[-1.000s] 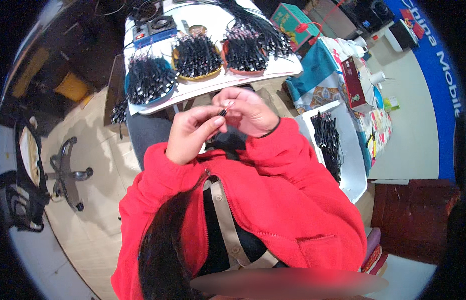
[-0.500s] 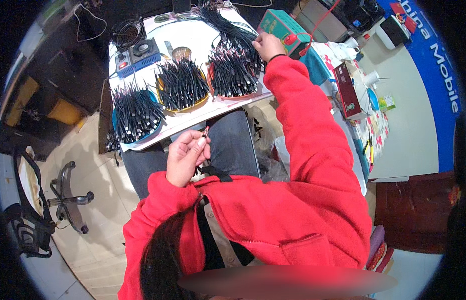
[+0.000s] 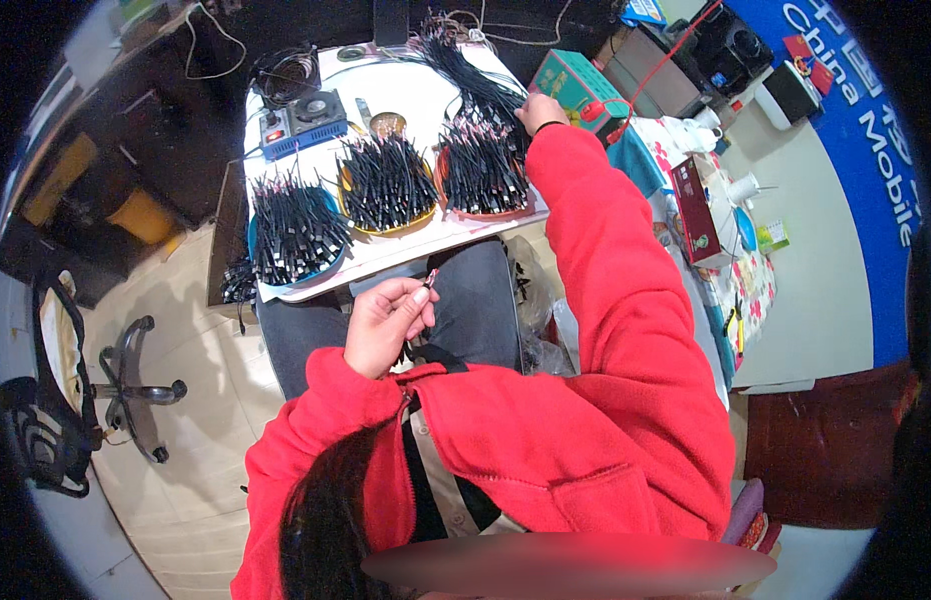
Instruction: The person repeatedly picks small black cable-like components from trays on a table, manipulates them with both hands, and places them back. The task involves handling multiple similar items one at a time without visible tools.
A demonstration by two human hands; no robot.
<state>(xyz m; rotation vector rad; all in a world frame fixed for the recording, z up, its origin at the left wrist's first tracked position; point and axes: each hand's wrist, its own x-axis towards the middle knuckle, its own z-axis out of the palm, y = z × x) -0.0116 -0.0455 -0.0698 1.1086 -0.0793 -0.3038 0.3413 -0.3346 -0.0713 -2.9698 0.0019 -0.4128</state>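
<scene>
My left hand (image 3: 390, 322) is raised above my lap, its thumb and fingers pinched on a cable whose stripped, reddish wire end (image 3: 431, 279) sticks up past the fingertips. A bit of black cable hangs below this hand. Stretched out to the far right of the table, my right hand (image 3: 541, 112) is at the edge of a long bundle of black cables (image 3: 475, 70). Its fingers are curled, and their tips are partly hidden. Short black cables with bare ends stand packed in a blue bowl (image 3: 335, 262), a yellow bowl (image 3: 410, 226) and a reddish bowl (image 3: 485, 213).
A blue device with a round top (image 3: 310, 120) stands at the table's left, beside coiled black cable (image 3: 285, 72) and a small round tin (image 3: 387, 124). A green box (image 3: 575, 88) and red cord are by my right hand. A swivel chair (image 3: 60, 370) stands left.
The view has shifted, so the table appears lower and further right. My right hand has come slightly left against the long bundle. The left hand keeps its pinch on the cable.
</scene>
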